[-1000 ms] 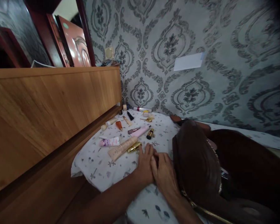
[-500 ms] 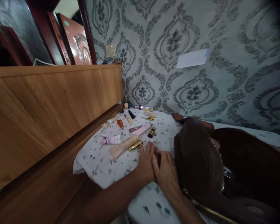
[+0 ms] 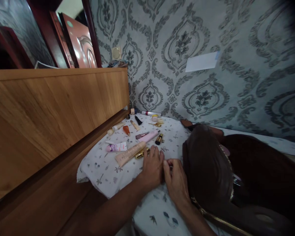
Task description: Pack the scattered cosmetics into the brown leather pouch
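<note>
My left hand (image 3: pixel 152 167) lies flat on the white patterned pillow (image 3: pixel 100 167), fingers stretched out beside a gold lipstick tube (image 3: pixel 141 153) and a long beige tube (image 3: pixel 130 153). My right hand (image 3: pixel 175 180) rests right beside it, its fingers curled into a pinch near the edge of a dark brown bag (image 3: pixel 206 170); what the pinch holds is too small to make out. Several cosmetics are scattered on the pillow beyond: a pink tube (image 3: pixel 149 135), a white and pink tube (image 3: pixel 116 147), a small dark bottle with a gold cap (image 3: pixel 158 139).
A wooden headboard (image 3: pixel 51 108) rises at the left. Patterned grey wallpaper (image 3: pixel 186 59) lies behind, with a white paper (image 3: pixel 201 61) stuck on it. A red door (image 3: pixel 78 46) shows at the top left. The bag has a gold chain strap (image 3: pixel 211 216).
My left hand has slid a little forward toward the gold tube. My right hand's fingers have curled from lying flat into a pinch.
</note>
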`<state>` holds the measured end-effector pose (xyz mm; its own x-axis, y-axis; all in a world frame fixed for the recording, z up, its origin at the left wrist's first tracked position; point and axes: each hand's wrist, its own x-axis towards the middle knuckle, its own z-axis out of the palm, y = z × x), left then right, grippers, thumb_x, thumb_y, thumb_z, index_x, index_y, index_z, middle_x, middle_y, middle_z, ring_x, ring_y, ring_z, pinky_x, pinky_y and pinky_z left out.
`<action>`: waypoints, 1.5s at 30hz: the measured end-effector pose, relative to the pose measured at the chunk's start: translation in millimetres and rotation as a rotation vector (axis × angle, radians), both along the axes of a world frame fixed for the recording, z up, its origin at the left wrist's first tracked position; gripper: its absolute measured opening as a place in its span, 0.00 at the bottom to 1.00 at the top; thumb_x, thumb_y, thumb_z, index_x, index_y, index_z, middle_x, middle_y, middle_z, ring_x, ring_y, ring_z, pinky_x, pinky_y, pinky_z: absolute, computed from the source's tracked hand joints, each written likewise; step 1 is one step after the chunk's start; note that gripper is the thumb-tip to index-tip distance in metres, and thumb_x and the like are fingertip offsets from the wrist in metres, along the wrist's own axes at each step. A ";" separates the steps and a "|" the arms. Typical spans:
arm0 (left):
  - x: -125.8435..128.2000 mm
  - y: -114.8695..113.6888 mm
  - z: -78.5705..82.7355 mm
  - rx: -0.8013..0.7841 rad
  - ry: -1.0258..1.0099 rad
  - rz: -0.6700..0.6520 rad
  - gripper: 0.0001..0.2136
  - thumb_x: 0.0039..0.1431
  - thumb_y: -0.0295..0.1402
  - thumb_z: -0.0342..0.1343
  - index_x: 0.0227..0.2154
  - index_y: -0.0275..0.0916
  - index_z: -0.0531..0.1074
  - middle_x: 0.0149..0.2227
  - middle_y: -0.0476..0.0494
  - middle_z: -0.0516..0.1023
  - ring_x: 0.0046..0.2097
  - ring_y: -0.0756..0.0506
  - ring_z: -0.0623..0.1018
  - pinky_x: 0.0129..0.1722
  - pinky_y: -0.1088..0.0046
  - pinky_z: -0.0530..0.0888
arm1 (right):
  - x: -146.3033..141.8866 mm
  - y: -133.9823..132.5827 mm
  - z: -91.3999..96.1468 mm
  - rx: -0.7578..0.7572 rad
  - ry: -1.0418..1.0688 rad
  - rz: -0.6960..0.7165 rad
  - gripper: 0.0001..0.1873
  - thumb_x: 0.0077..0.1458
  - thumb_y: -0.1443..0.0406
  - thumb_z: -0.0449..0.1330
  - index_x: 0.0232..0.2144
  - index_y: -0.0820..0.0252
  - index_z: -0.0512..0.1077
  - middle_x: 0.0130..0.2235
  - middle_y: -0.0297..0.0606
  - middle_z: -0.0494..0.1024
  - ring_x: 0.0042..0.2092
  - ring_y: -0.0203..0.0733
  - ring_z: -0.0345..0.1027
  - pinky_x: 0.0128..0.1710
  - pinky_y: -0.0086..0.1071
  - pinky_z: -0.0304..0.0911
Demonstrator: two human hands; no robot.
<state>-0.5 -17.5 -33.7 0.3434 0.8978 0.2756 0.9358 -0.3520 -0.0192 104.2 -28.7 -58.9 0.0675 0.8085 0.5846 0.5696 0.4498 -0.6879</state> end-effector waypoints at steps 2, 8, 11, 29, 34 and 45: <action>-5.2 3.8 2.1 0.031 -0.009 0.054 0.25 0.63 0.36 0.42 0.61 0.30 0.58 0.63 0.26 0.59 0.64 0.31 0.58 0.60 0.46 0.56 | 0.8 -0.2 -0.1 -0.004 0.010 0.018 0.17 0.64 0.52 0.43 0.31 0.55 0.61 0.30 0.38 0.70 0.32 0.44 0.66 0.33 0.37 0.62; -25.2 17.0 2.9 0.031 -0.037 0.273 0.23 0.64 0.35 0.46 0.60 0.34 0.60 0.63 0.27 0.59 0.63 0.29 0.60 0.58 0.43 0.58 | 3.6 0.2 0.3 -0.038 0.008 0.038 0.16 0.64 0.54 0.43 0.31 0.56 0.61 0.32 0.39 0.70 0.33 0.44 0.67 0.34 0.38 0.63; -29.7 15.1 8.8 -0.009 -0.040 0.252 0.17 0.64 0.36 0.46 0.52 0.36 0.69 0.60 0.31 0.64 0.61 0.30 0.61 0.57 0.43 0.59 | 3.7 -0.1 1.5 -0.038 0.007 0.049 0.15 0.64 0.55 0.44 0.32 0.56 0.62 0.32 0.40 0.70 0.34 0.44 0.67 0.35 0.37 0.64; -29.4 111.2 18.6 -0.177 -0.192 0.081 0.17 0.64 0.36 0.46 0.53 0.40 0.65 0.54 0.37 0.71 0.56 0.37 0.69 0.54 0.57 0.65 | 1.4 0.6 -2.5 -0.022 0.054 0.065 0.15 0.65 0.59 0.44 0.31 0.56 0.65 0.32 0.37 0.71 0.34 0.42 0.68 0.35 0.33 0.65; -37.2 106.5 24.3 -0.189 -0.261 -0.020 0.15 0.62 0.33 0.47 0.51 0.42 0.68 0.52 0.43 0.72 0.54 0.43 0.71 0.52 0.69 0.66 | 3.0 -0.5 0.0 -0.051 0.063 0.086 0.15 0.64 0.59 0.44 0.31 0.56 0.65 0.32 0.37 0.71 0.35 0.42 0.69 0.37 0.33 0.65; -39.3 149.7 21.9 -0.208 -0.263 0.051 0.13 0.61 0.32 0.47 0.46 0.39 0.72 0.44 0.39 0.78 0.47 0.41 0.76 0.46 0.68 0.69 | 3.5 -3.2 2.8 -0.002 0.070 0.101 0.13 0.65 0.62 0.45 0.31 0.55 0.65 0.32 0.36 0.70 0.35 0.39 0.70 0.37 0.30 0.66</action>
<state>-39.8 132.1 -11.8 0.2380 0.9583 0.1579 0.9157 -0.2756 0.2924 107.8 -31.9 -56.2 0.0261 0.8146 0.5794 0.4724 0.5008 -0.7253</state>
